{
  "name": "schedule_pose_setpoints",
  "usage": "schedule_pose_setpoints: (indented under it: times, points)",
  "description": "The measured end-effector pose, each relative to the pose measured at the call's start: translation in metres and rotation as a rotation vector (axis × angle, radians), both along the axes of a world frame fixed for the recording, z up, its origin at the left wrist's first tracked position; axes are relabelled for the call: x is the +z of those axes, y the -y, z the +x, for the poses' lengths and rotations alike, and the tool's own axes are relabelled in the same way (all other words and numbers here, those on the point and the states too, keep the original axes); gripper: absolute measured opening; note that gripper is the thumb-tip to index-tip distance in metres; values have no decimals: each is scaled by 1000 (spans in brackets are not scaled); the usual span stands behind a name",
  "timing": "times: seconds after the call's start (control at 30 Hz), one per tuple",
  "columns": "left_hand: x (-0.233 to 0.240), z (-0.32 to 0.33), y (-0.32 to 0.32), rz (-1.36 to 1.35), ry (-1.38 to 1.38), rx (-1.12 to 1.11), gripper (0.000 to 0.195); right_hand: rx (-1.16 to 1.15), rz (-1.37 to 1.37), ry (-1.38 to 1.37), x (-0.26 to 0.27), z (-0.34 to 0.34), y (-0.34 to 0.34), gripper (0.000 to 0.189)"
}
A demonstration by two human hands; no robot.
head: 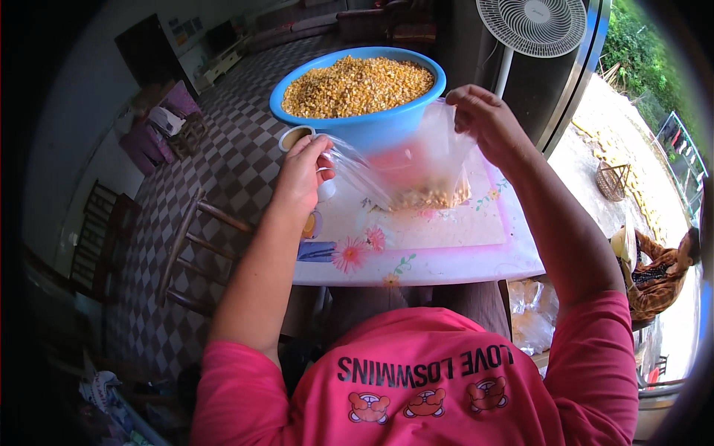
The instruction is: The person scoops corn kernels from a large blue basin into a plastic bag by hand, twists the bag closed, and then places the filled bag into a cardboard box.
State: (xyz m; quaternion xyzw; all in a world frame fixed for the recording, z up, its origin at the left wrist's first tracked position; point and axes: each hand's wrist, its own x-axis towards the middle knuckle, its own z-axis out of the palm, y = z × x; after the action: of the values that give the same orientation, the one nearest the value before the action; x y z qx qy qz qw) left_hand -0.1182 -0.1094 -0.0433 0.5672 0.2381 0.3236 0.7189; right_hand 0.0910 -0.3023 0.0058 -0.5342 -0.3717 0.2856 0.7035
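Note:
A clear plastic bag with corn kernels in its bottom is stretched between my two hands above a flower-patterned table. My left hand pinches one top corner of it, and my right hand grips the other. Behind the bag stands a large blue plastic basin, heaped with dried corn kernels. Close by my left fingertips is the round rim of a small cup or scoop; its lower part is hidden by the hand. Something red shows through the bag.
A wooden chair stands left of the table. A white fan is behind it at the right. Bags with contents lie below the table's right edge. Outside, a person sits near a woven basket and corn spread on the ground.

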Motion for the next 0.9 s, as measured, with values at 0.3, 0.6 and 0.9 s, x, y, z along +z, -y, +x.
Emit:
schedule_pose_setpoints:
  times: [0.3,0.6,0.9]
  points:
    - [-1,4,12,6,155,-131,8,-271,-46,111,-2,13,32,23]
    - [0,7,36,123,228,-152,12,-297,-142,647,1,-2,61,19]
    - [3,19,56,-31,393,-400,15,-407,-142,1544,18,-28,73,10]
